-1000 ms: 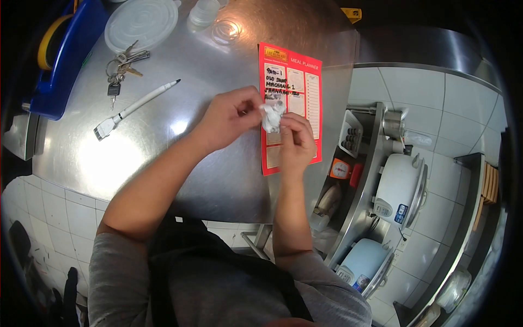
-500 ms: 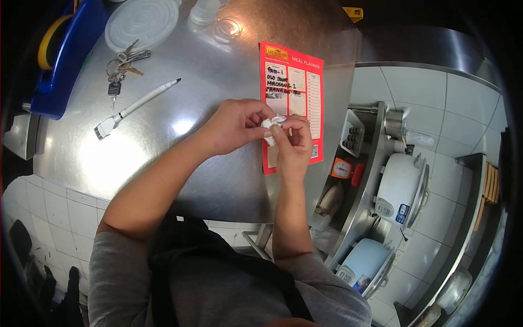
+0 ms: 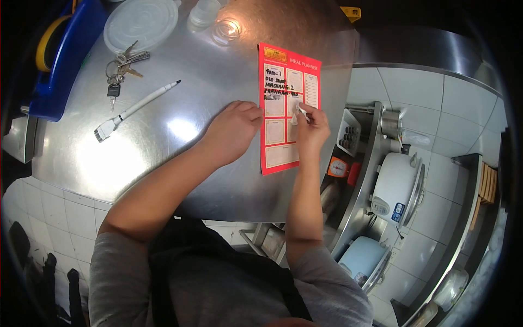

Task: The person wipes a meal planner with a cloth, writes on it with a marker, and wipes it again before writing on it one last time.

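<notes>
A red laminated meal-planner sheet with black handwriting in its upper boxes lies flat on the brushed stainless-steel bench, near the bench's right edge. The right hand rests on the sheet's right half, its grip pinched together on a small crumpled wad of white tissue that is pressed against one of the sheet's pale boxes just below the writing. The left hand lies palm down on the bench with its fingers curled and together, holding nothing; its fingertips touch the sheet's left edge. Well to the left of the hands lies a white marker pen with a dark tip, and beyond it a bunch of metal keys. A round translucent plastic lid sits at the far side of the bench, beside a blue plastic bin at the left edge.
</notes>
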